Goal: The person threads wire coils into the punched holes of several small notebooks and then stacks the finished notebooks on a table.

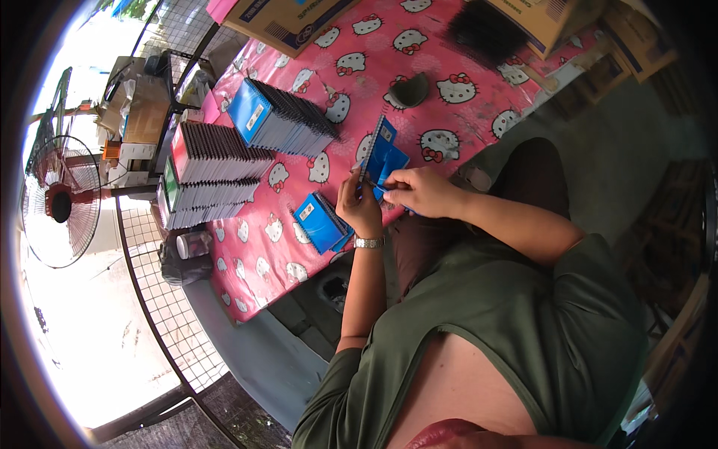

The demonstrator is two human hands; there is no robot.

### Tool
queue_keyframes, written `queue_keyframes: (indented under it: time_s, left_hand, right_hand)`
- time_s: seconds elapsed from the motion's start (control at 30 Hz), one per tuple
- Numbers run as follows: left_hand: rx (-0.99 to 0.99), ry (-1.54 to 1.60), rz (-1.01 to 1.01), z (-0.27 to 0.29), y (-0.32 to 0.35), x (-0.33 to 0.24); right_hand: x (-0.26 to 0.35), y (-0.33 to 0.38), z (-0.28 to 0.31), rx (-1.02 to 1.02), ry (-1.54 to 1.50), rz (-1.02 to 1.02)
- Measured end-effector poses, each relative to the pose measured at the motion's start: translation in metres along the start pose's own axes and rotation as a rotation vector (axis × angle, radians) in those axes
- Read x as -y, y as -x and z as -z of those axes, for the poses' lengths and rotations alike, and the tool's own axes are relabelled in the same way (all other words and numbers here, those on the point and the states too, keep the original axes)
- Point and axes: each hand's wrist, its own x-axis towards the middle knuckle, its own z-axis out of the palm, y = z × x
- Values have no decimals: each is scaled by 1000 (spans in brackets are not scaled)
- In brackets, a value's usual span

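Pink-covered table [479, 120]: coil-bound notebook stacks [284, 120] look done, blue notebook [384, 159] at near edge seemingly not. Left hand [362, 203] grip closed round its coil edge; right hand [425, 190] at lower corner, hold unclear.

You wear a dark green top [486, 299] with a wide, open neckline [443, 328] and loose sleeves [598, 273] reaching roughly to your elbows. Your trousers [532, 176] are dark brown. A silver-toned watch [369, 243] with a metal link band circles your left wrist [369, 254]; your left hand [360, 207] and right hand [428, 191] are bare.
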Motion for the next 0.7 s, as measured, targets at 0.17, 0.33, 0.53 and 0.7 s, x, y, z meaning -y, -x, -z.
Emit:
queue_keyframes:
  time_s: [0.17, 0.33, 0.53, 0.7]
  left_hand:
    - [-97, 372, 306, 36, 8, 4]
    - [-86, 290, 391, 146, -8, 4]
    - [474, -460, 111, 187, -78, -6]
    - [635, -728, 74, 139, -97, 98]
  right_hand:
    - [-28, -8, 18, -114, 117, 249]
    - [-72, -4, 107, -323, 868, 118]
    - [-71, -63, 175, -549, 994, 310]
    - [-71, -113, 222, -791, 1315, 52]
